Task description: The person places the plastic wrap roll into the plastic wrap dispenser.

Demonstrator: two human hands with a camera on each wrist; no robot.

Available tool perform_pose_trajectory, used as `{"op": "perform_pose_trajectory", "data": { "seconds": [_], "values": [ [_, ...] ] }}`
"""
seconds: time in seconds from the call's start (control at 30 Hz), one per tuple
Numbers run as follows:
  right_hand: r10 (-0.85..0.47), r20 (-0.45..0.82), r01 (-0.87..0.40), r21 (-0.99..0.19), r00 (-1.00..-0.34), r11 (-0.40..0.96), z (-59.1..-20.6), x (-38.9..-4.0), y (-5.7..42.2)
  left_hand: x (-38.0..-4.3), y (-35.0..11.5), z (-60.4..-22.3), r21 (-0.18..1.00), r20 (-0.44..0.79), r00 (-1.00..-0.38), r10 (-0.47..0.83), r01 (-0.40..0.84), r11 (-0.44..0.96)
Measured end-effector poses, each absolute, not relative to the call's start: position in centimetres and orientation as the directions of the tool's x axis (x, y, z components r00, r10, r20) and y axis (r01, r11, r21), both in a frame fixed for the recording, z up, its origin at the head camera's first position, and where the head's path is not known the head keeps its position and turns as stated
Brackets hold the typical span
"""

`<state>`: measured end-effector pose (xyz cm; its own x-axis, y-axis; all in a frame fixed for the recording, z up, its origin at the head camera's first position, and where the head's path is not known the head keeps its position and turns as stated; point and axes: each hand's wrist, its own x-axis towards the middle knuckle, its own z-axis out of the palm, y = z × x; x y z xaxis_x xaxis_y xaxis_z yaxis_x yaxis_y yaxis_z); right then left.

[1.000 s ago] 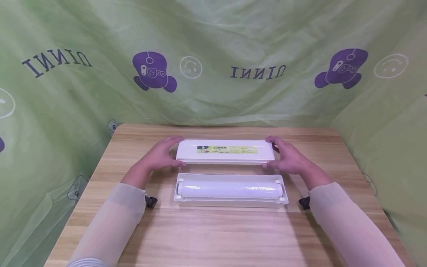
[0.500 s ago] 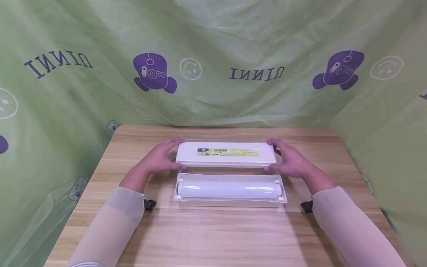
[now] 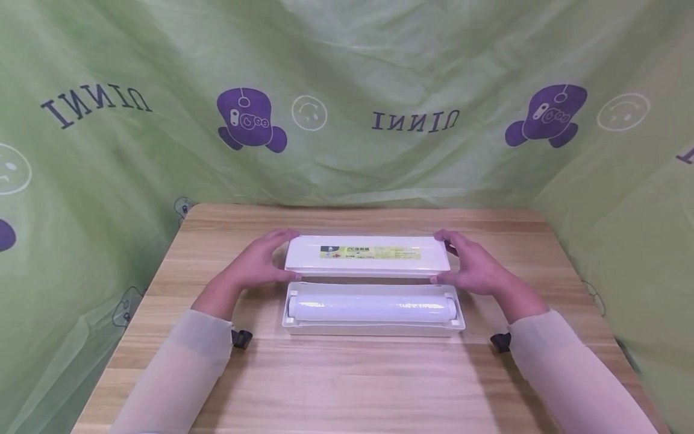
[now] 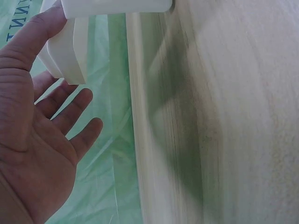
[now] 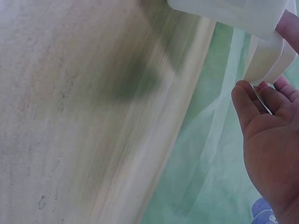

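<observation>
Both hands grip the two ends of a white plastic lid [image 3: 368, 265] with a yellow-green label on top. The left hand [image 3: 262, 260] has its thumb at the near edge and fingers at the far edge; the right hand [image 3: 472, 263] mirrors it. In the left wrist view the lid's end [image 4: 67, 51] sits between thumb and fingers, and the right wrist view shows the other end [image 5: 266, 58] likewise. Just in front, a white open box [image 3: 374, 331] stands on the table with a shiny roll of cling film [image 3: 371, 308] lying in it.
The wooden table [image 3: 347, 386] carries the box. A green printed curtain [image 3: 347, 169] hangs behind the table and along both sides. Black straps [image 3: 241, 339] show at the wrists by the sleeve cuffs.
Both hands have brought the lid a little nearer to the person, narrowing the gap to the open box. The box has stayed in place.
</observation>
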<state>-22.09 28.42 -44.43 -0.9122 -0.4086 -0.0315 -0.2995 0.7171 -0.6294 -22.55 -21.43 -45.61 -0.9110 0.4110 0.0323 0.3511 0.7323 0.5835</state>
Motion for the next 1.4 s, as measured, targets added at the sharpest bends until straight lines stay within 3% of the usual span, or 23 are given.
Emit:
{"op": "perform_pose_trajectory", "data": {
  "seconds": [1.4],
  "values": [
    [-0.415, 0.015, -0.329, -0.638, -0.909, 0.696, -44.4, -19.1, 29.6, -19.7, -21.0, -45.2, 0.588, 0.079, -0.893, 0.443, 0.401, 0.702]
  ]
}}
